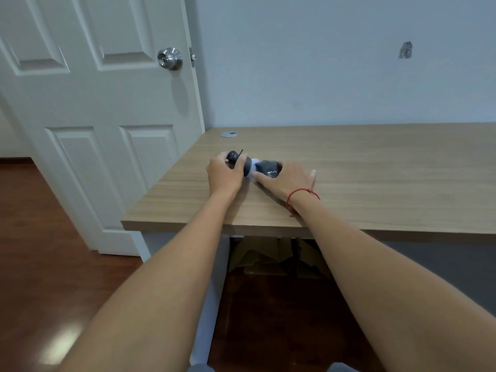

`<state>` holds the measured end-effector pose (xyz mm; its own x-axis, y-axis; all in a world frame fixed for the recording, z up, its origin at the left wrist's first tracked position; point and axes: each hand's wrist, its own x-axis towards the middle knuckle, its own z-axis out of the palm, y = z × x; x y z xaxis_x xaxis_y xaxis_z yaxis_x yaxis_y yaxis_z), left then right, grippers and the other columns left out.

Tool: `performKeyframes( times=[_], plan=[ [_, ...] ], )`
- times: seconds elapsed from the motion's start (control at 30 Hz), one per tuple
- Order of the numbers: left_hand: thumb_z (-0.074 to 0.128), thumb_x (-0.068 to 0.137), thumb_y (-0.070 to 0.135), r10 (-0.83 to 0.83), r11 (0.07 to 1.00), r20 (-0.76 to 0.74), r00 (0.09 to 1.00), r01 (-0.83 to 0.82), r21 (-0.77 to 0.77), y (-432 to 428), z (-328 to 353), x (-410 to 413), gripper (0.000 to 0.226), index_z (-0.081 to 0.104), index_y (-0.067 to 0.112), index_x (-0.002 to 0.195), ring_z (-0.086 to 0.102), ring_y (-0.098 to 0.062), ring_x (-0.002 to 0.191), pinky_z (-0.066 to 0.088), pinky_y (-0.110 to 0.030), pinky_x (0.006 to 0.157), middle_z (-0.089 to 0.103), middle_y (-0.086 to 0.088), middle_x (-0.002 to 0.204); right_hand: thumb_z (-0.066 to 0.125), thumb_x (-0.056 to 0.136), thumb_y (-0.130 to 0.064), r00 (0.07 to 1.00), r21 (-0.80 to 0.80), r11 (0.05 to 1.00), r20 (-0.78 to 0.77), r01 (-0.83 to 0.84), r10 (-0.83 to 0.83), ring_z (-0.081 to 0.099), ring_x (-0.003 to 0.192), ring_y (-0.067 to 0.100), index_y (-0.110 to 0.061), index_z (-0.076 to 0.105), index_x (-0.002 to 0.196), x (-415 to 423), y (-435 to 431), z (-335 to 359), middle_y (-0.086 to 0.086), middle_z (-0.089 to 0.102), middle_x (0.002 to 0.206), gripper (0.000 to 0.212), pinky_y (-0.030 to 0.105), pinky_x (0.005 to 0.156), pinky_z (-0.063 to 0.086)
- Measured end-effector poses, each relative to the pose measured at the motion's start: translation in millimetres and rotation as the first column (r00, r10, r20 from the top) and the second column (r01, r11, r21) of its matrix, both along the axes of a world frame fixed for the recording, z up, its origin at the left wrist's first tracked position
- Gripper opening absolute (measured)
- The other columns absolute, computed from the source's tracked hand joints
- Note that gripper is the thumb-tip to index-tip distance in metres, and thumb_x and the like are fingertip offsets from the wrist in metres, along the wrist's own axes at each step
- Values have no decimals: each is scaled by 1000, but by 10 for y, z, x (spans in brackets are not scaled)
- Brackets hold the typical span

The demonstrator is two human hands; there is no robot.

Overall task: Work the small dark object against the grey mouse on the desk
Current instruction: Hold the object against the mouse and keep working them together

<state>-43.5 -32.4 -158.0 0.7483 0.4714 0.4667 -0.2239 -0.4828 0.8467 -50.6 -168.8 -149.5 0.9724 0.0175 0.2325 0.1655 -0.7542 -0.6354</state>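
Observation:
A grey mouse (269, 169) with pale lettering lies on the wooden desk (375, 170), near the desk's left end. My right hand (288, 181) rests on it from the near right side and holds it down. My left hand (224, 174) grips a small dark object (236, 157) with a rounded dark end and a thin black strap sticking up. A pale bluish-white tip (252, 167) at its other end touches the left end of the mouse. Much of the dark object is hidden by my fingers.
A silver cable grommet (229, 134) sits at the desk's far left corner. A white door with a metal knob (170, 58) stands to the left. Cardboard boxes (268, 257) lie under the desk on a dark wood floor. A red string circles my right wrist (302, 194).

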Motion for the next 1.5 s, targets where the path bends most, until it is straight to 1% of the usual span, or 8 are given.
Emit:
performKeyframes(
  times=[0.1, 0.23, 0.37, 0.73, 0.9, 0.97, 1.2, 1.5],
  plan=[
    [64, 85, 29, 3, 1000, 52, 999, -4, 12, 4, 14, 1, 32, 46, 12, 66, 45, -22, 60, 41, -33, 60, 51, -8, 61, 65, 75, -54, 997, 32, 997, 42, -65, 64, 62, 92, 19, -31, 64, 79, 15, -23, -21, -6, 67, 87, 23, 45, 107, 36],
    [61, 88, 26, 59, 997, 107, 993, -64, 46, -10, 26, -3, 28, 46, 13, 69, 49, -25, 65, 44, -32, 65, 51, -1, 61, 77, 67, -33, 974, 145, 965, 97, -217, 205, 62, 109, 22, -23, 61, 125, -11, 0, -35, 1, 68, 118, 62, 39, 98, 50],
    [63, 89, 25, -38, 988, 218, 975, 4, 151, -123, 68, -132, 29, 46, 14, 68, 44, -4, 53, 34, -8, 52, 43, 12, 55, 81, 70, -19, 972, 227, 949, 138, -217, 189, 60, 113, 20, -14, 57, 131, 6, -48, -23, 4, 64, 125, 65, 25, 92, 45],
    [65, 87, 29, -69, 974, 234, 970, 15, 225, -165, 62, -167, 33, 46, 15, 64, 46, -10, 54, 35, -11, 52, 47, 7, 56, 79, 74, -19, 976, 308, 926, 101, -217, 195, 57, 94, 14, -14, 59, 122, -7, -90, -6, 0, 62, 106, 52, 10, 64, 38],
    [61, 89, 26, 45, 979, 39, 998, -52, 197, -62, 19, -33, 31, 44, 9, 68, 45, -24, 65, 32, -28, 60, 49, -4, 63, 67, 83, -32, 980, 188, 962, 36, -199, 195, 53, 97, 16, -15, 62, 119, -1, -60, -22, -1, 61, 99, 40, 35, 102, 41],
    [62, 88, 26, 46, 984, 19, 999, -49, 173, -43, 18, -10, 32, 45, 9, 68, 45, -25, 65, 31, -27, 60, 47, -3, 61, 48, 92, -29, 994, 186, 976, 8, -111, 111, 47, 93, 16, -14, 69, 110, 56, -51, -19, 2, 62, 91, 31, 47, 121, 13],
    [62, 88, 28, -13, 986, 34, 999, 7, 166, -39, 32, -49, 34, 47, 5, 68, 47, -25, 61, 37, -31, 59, 49, -3, 57, 42, 98, -35, 998, 156, 986, 5, -56, 56, 60, 110, 22, -21, 73, 110, 137, -64, -63, 6, 75, 106, 36, 49, 120, -7],
    [60, 91, 23, -151, 889, 179, 972, 54, 456, -152, 49, -302, 27, 44, 15, 72, 47, -18, 58, 38, -28, 54, 49, 4, 62, 34, 101, -35, 997, 23, 997, -15, 74, -74, 58, 116, 28, -15, 69, 112, 211, 48, -34, 11, 70, 114, 42, 50, 119, 3]
  ],
)
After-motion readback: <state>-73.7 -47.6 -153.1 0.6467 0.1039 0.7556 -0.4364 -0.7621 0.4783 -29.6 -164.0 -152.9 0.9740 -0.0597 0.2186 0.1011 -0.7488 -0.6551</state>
